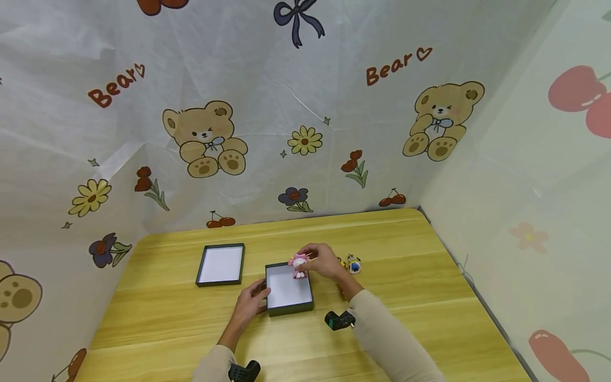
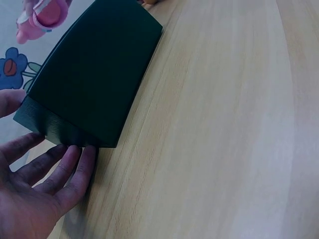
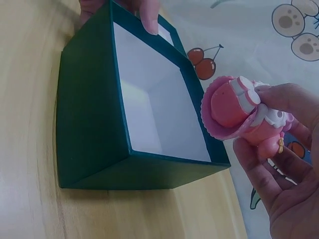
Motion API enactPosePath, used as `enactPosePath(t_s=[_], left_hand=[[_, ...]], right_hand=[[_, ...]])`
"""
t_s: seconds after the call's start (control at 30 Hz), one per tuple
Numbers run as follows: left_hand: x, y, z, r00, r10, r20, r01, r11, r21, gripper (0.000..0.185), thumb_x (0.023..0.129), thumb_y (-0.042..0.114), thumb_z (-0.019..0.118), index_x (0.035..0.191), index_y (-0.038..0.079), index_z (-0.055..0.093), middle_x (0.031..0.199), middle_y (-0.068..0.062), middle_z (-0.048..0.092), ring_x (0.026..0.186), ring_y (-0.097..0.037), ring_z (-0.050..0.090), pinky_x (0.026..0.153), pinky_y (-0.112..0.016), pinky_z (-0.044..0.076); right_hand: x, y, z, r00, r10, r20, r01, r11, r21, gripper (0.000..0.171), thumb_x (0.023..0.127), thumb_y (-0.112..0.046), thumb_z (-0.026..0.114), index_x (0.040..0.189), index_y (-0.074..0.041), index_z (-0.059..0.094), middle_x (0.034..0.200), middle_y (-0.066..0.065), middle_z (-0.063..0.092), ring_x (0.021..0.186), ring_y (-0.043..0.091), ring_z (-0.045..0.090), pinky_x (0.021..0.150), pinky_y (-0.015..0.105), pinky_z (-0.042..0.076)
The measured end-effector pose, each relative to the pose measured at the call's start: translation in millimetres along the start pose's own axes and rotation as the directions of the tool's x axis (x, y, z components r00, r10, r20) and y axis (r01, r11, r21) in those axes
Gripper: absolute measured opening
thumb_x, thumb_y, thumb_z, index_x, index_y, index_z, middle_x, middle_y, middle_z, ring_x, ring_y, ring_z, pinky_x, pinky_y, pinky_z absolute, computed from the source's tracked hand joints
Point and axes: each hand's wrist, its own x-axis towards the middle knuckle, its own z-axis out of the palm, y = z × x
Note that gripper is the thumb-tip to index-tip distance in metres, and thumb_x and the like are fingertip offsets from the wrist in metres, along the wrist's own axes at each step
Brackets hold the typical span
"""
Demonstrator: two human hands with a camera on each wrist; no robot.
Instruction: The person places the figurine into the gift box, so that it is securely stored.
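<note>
A dark green box [image 1: 288, 307] with a white inside [image 3: 154, 99] sits open at mid-table. My left hand [image 1: 255, 301] rests with straight fingers [image 2: 65, 169] against its left wall [image 2: 89, 79], the thumb [image 3: 149, 15] lying over the rim. My right hand [image 1: 323, 261] pinches a pink figurine [image 1: 299, 263] with a frilled hat [image 3: 234, 107], held just above the box's far right corner. In the right wrist view the right hand [image 3: 274, 164] curls round the figurine's body, beside the rim.
The box's lid [image 1: 220, 264] lies upside down to the left. Two small figurines [image 1: 353, 263] stand right of my right hand. Printed cloth walls [image 1: 305, 132] close off the back and right of the wooden table [image 1: 420, 297].
</note>
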Motion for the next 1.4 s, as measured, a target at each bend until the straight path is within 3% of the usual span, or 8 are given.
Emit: enactPosePath(t_s=[0.07,0.47,1.0,1.4], left_hand=[[5.1,-8.2,0.2,1.000,-0.001,-0.006,0.001,1.000,-0.007,0.056,0.097,0.020,0.058,0.140,-0.011,0.039,0.141,-0.033,0.040,0.124,-0.044,0.047,0.085,-0.043,0.056],[6.5,-12.2,-0.8,1.000,-0.010,-0.002,0.010,1.000,-0.015,0.057,0.097,0.023,0.059,0.141,-0.008,0.040,0.141,-0.031,0.042,0.125,-0.042,0.047,0.086,-0.042,0.055],[6.2,-5.5,1.1,1.000,-0.023,0.011,0.024,0.999,-0.030,0.057,0.099,0.021,0.056,0.142,-0.010,0.037,0.144,-0.032,0.037,0.126,-0.041,0.046,0.086,-0.043,0.055],[7.8,-11.5,-1.2,0.999,-0.035,0.007,0.035,0.999,-0.032,0.059,0.096,0.025,0.060,0.141,-0.008,0.040,0.142,-0.029,0.042,0.123,-0.040,0.050,0.086,-0.042,0.055]], right_hand=[[0.8,1.3,1.8,1.000,0.002,0.008,-0.002,1.000,0.003,0.032,0.075,-0.013,0.083,0.104,-0.007,0.071,0.099,0.003,0.066,0.091,0.021,0.058,0.075,0.030,0.053],[1.3,2.5,15.1,0.999,0.000,0.050,-0.001,1.000,0.023,0.030,0.077,-0.013,0.082,0.104,-0.006,0.070,0.100,0.004,0.065,0.091,0.023,0.059,0.074,0.030,0.054],[3.0,5.5,36.9,0.998,-0.029,0.059,0.028,1.000,0.010,0.028,0.077,-0.011,0.081,0.104,-0.007,0.071,0.098,0.002,0.067,0.087,0.016,0.059,0.074,0.029,0.052],[-0.2,1.1,49.3,0.996,-0.019,0.089,0.021,0.999,-0.025,0.027,0.077,-0.011,0.082,0.101,-0.008,0.071,0.097,0.001,0.066,0.086,0.016,0.058,0.074,0.029,0.052]])
